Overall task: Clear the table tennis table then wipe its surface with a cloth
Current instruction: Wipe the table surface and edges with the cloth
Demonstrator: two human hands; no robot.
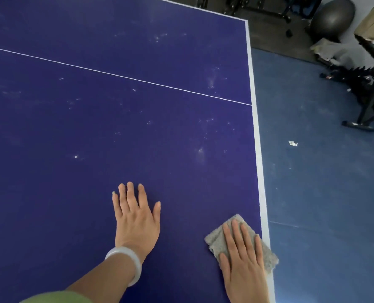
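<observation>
The folded grey cloth (240, 241) is pressed flat under the extended fingers of the right hand (243, 256) at the table tennis table (116, 127) edge, left hand (135, 217) splayed empty alongside; overlapping strokes toward the pale specks (205, 121) beyond the fingertips are advised.

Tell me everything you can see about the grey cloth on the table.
The cloth is grey-beige, with a fuzzy, towel-like look, seemingly folded into a thick rectangular pad. It lies flat at an angle on the blue table, near its white right edge, with one corner reaching over that edge. The right hand rests flat on top, fingers spread, covering its middle.
</observation>
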